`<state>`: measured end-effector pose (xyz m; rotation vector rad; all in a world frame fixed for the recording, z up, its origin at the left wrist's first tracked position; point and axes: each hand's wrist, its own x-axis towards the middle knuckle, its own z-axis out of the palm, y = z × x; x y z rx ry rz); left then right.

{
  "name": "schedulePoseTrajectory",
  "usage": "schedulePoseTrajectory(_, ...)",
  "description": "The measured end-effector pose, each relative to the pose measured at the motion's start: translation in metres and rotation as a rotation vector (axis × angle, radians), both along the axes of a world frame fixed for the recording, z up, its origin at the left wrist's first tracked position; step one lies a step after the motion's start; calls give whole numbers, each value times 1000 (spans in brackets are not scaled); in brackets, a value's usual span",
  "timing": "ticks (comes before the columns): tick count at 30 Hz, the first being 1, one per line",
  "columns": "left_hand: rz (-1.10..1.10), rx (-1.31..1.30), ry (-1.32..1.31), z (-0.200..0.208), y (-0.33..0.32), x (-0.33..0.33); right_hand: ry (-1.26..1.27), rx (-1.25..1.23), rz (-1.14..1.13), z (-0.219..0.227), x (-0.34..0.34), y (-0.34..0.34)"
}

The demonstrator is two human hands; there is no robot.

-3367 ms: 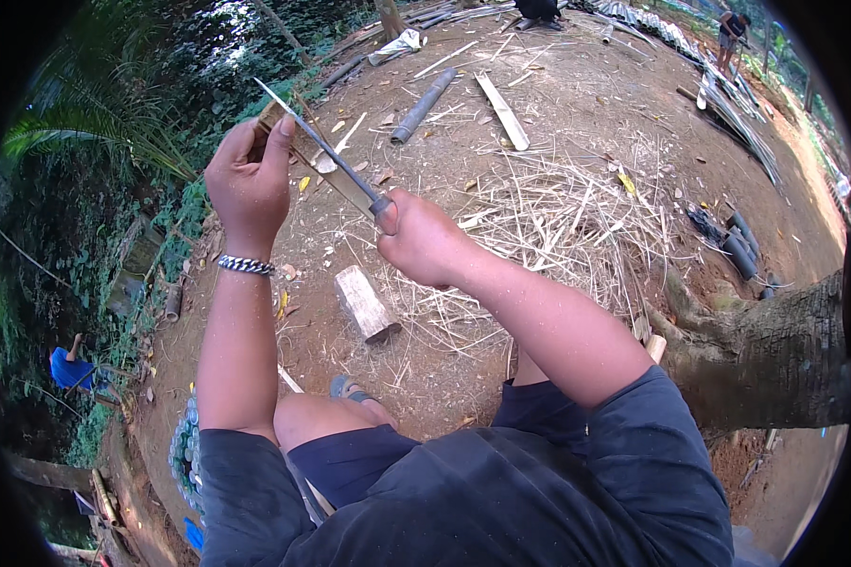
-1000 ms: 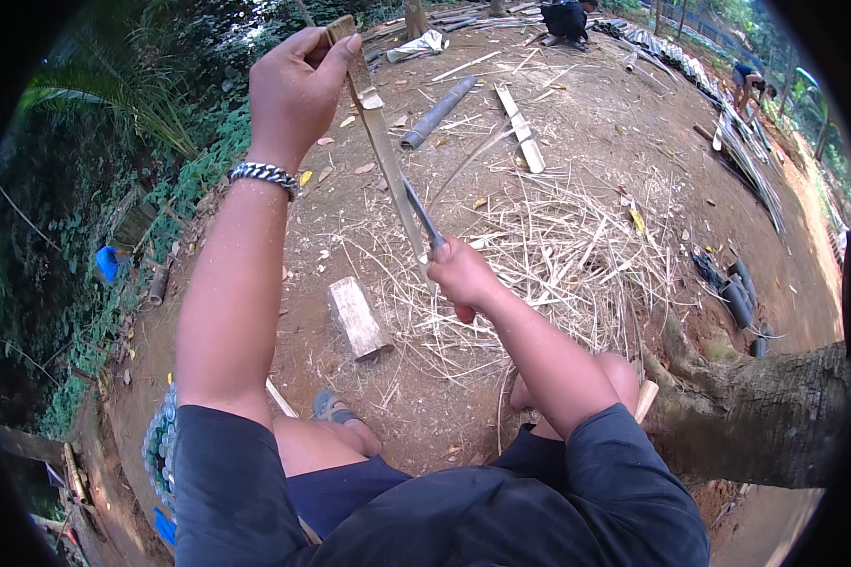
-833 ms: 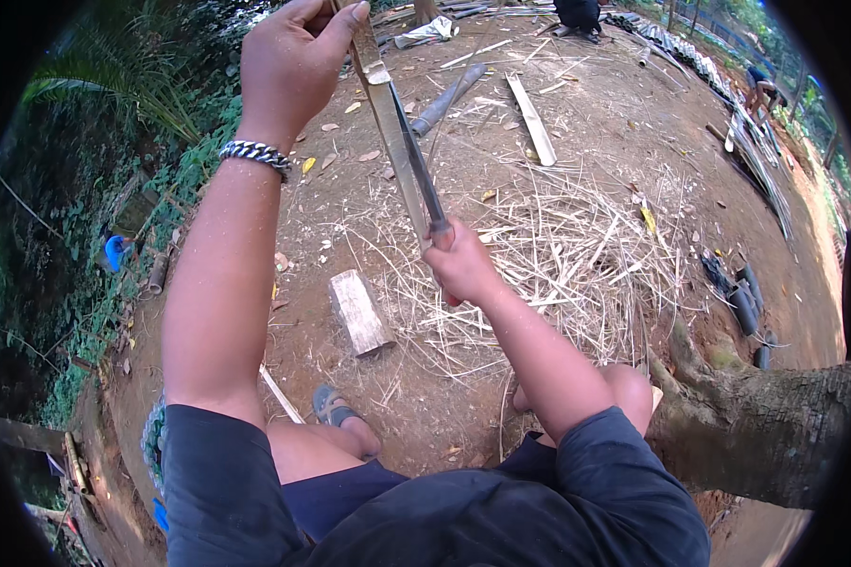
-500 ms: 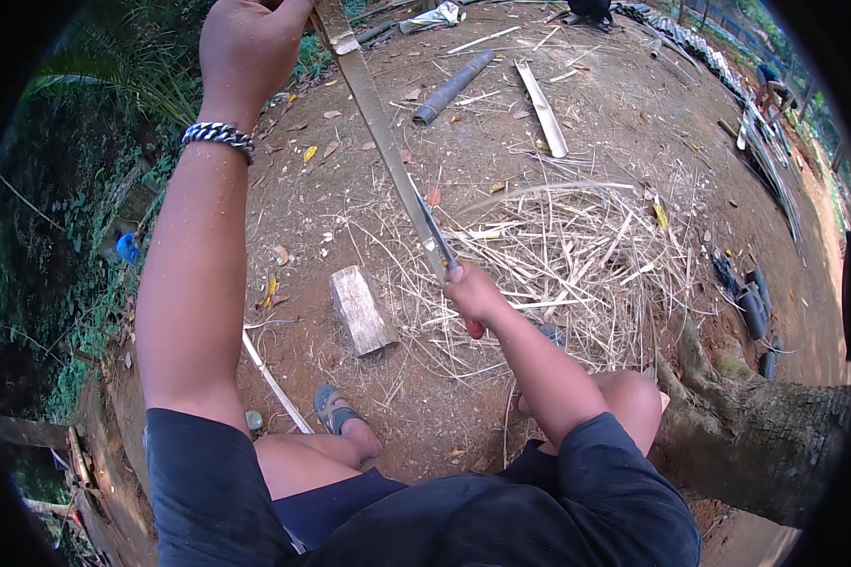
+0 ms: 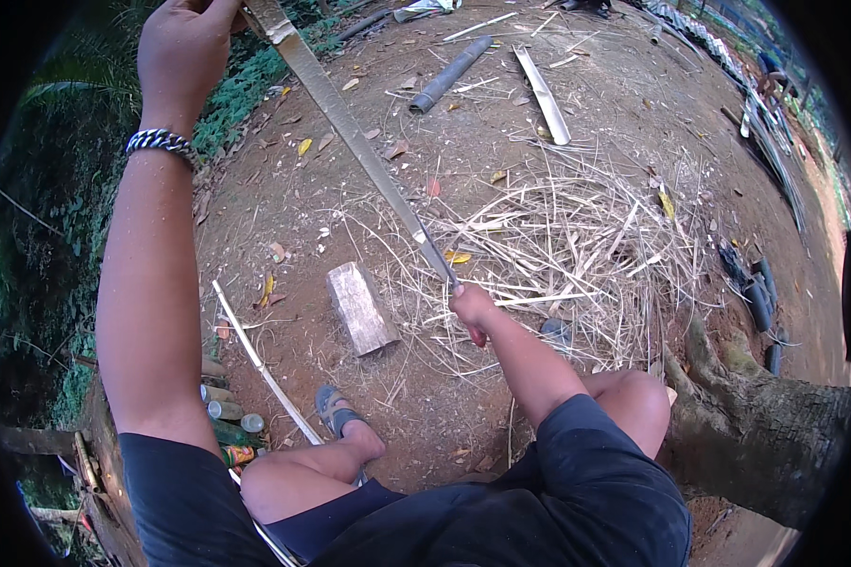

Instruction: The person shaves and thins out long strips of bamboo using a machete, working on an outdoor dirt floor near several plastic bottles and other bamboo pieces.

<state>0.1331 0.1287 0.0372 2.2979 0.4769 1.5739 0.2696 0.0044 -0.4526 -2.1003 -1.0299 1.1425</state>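
High at the upper left, my left hand (image 5: 187, 59) is closed round the upper end of a long split bamboo strip (image 5: 345, 132). The strip slants down to the right, toward the middle of the view. There my right hand (image 5: 473, 307) grips a knife (image 5: 440, 255) by its reddish handle, part of which shows below the fist. Its narrow blade lies along the lower end of the strip; whether the edge bites into the bamboo I cannot tell.
A wood block (image 5: 362, 309) sits on the dirt before my feet. Pale shavings (image 5: 577, 250) are heaped to its right. Farther off lie a dark bamboo pole (image 5: 451, 76) and a split piece (image 5: 543, 96). A thick root (image 5: 756, 425) is at right, bottles (image 5: 225, 409) at left.
My left hand has swung left with the strip's upper end, so the strip slants more. My right hand and the knife have shifted slightly down and right. Bottles now show beside my left arm.
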Motion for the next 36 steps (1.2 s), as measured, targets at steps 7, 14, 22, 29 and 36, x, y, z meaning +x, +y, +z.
schedulePoseTrajectory(7,20,161,-97,-13,4,19,-237,-61,89,-124,23,-50)
schedulePoseTrajectory(14,-8,26,32,-10,68,-49,90,-362,50,-145,27,-88)
schedulePoseTrajectory(22,167,-14,-191,-33,47,-112,4,-271,15,-100,-1,-109)
schedulePoseTrajectory(29,-148,-488,-820,-80,-13,-145,407,3,-355,-55,-23,-112)
schedulePoseTrajectory(36,-78,-457,-920,-86,-65,-202,524,162,-360,3,-66,-136)
